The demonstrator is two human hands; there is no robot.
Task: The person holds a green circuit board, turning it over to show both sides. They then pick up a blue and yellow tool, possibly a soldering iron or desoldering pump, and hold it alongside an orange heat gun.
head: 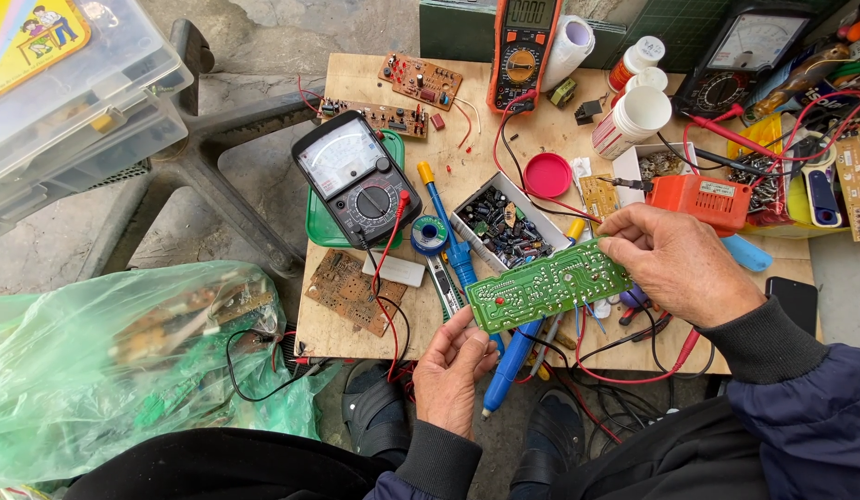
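Both hands hold a long green circuit board (548, 285) by its ends, solder side up, above the near edge of the small wooden table (356, 74). The left hand (453, 368) has its fingers closed on the board's lower left corner; the right hand (678, 262) pinches the upper right end, fingers curled over the edge.

Directly beneath the board lies a blue desoldering pump (467, 278), whose tip overhangs the table's near edge. Just beyond the board sits an open box of small capacitors (506, 225), and past that a pink lid (548, 175). Left of the board, an analog multimeter (356, 178) rests on a green tray, with a brown circuit board (348, 290) near the table's left edge. Beyond the right hand, an orange tool (700, 199) and white plastic bottles (634, 116) crowd the far right side. Red and black leads trail off the near edge below the board.

The only open room around the board is the air over the near edge, above the person's shoes; a green plastic bag (106, 361) fills the floor well to the left.
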